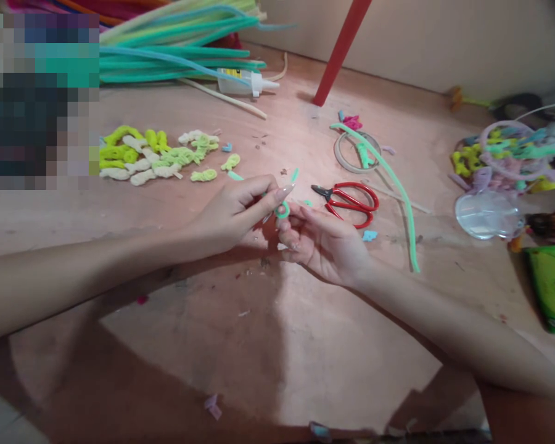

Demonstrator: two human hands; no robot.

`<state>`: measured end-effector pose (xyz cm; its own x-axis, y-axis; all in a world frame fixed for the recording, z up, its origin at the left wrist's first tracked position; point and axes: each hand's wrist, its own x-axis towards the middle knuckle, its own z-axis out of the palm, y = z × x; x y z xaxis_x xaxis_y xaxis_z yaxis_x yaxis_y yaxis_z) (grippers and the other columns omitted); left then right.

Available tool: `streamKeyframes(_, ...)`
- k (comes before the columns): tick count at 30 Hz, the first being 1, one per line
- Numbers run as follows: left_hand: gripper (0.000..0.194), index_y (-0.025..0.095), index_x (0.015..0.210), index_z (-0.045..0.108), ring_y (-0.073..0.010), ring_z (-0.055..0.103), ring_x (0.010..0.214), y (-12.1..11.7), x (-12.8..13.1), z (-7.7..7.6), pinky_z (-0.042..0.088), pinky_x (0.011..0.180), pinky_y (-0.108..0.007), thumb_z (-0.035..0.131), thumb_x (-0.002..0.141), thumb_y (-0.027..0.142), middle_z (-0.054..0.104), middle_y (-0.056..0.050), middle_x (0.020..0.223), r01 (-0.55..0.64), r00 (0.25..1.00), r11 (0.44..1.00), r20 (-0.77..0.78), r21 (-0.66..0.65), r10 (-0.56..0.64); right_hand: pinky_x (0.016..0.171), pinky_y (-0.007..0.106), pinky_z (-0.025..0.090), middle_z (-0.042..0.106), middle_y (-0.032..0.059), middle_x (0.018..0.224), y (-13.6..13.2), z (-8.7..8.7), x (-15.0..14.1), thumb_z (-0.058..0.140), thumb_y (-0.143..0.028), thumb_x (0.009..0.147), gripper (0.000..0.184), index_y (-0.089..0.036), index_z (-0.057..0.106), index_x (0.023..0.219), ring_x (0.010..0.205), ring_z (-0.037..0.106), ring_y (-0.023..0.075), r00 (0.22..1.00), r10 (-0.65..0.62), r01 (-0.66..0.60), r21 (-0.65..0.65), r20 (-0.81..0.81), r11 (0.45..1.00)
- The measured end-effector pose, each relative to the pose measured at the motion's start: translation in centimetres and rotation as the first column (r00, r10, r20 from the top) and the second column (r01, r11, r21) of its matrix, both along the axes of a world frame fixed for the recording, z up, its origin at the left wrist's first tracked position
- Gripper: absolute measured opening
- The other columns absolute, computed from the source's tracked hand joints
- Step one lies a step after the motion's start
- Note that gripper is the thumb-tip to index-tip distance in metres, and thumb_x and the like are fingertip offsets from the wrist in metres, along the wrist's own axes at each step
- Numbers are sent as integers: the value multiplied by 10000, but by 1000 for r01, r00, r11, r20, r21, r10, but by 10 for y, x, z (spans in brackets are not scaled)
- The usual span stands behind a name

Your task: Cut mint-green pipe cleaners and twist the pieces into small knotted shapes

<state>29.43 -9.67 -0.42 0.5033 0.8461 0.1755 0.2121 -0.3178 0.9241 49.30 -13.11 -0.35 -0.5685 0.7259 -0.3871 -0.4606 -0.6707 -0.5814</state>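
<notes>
My left hand and my right hand meet over the middle of the floor. Between their fingertips they pinch a small mint-green pipe-cleaner piece, curled into a little loop; one end sticks up above my left fingers. Red-handled scissors lie just right of my hands. A long mint-green pipe cleaner curves past the scissors. To the left lies a cluster of finished yellow, cream and pale-green twisted shapes.
A bundle of long coloured pipe cleaners and a glue bottle lie at the back. A tape ring, a red leg, a heap of twisted shapes, a clear plastic lid and a green packet are right.
</notes>
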Motion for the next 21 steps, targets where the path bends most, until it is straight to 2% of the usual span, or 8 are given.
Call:
streamKeyframes(3, 517, 209, 783, 562, -131, 556, 645, 0, -1, 0, 454, 663, -264, 540, 1172, 549, 606, 13, 699, 56, 998, 998, -14, -21, -56, 575, 195, 575, 673, -33, 787, -1, -1, -3, 853, -395, 1012, 275, -206, 679, 915, 619, 609, 93, 997, 69, -69, 3, -17, 998)
streamKeyframes(8, 452, 220, 786, 530, -135, 491, 626, 1, -1, -2, 425, 621, -276, 582, 1132, 506, 523, 27, 700, 54, 998, 998, -27, -26, -54, 647, 178, 594, 681, -40, 741, -1, -9, -5, 928, -307, 953, 306, -193, 672, 830, 632, 632, 73, 998, -63, 63, 67, -12, 996)
streamKeyframes(11, 464, 217, 771, 522, -127, 449, 605, 2, 0, -3, 401, 597, -280, 578, 1140, 493, 497, 31, 694, 56, 998, 998, -16, -10, -56, 648, 180, 597, 704, -35, 749, -1, -11, -5, 975, -281, 897, 314, -180, 691, 810, 623, 624, 64, 996, -63, 68, 94, -56, 993)
streamKeyframes(13, 476, 212, 775, 551, -126, 448, 596, 4, -1, -4, 404, 593, -281, 585, 1145, 510, 513, 29, 688, 62, 998, 998, 8, -28, -62, 640, 179, 601, 716, -31, 761, -1, -9, -4, 973, -276, 888, 295, -171, 704, 825, 622, 621, 60, 996, -50, 58, 94, -80, 994)
streamKeyframes(17, 533, 217, 769, 575, -133, 477, 577, 8, -2, -8, 405, 566, -291, 616, 1130, 607, 542, 22, 672, 18, 995, 994, 104, -103, -8, 635, 193, 617, 716, -55, 785, 1, -6, -3, 990, -329, 861, 343, -195, 679, 916, 637, 653, 72, 993, -114, 117, 114, -32, 987)
streamKeyframes(21, 568, 215, 761, 586, -145, 532, 612, 8, -4, -7, 414, 573, -301, 623, 1125, 650, 577, 10, 685, 56, 996, 995, 78, -79, -49, 581, 205, 611, 766, -57, 814, 4, -12, -4, 1014, -453, 855, 450, -221, 657, 1001, 602, 680, 84, 999, -32, 22, 246, 37, 969)
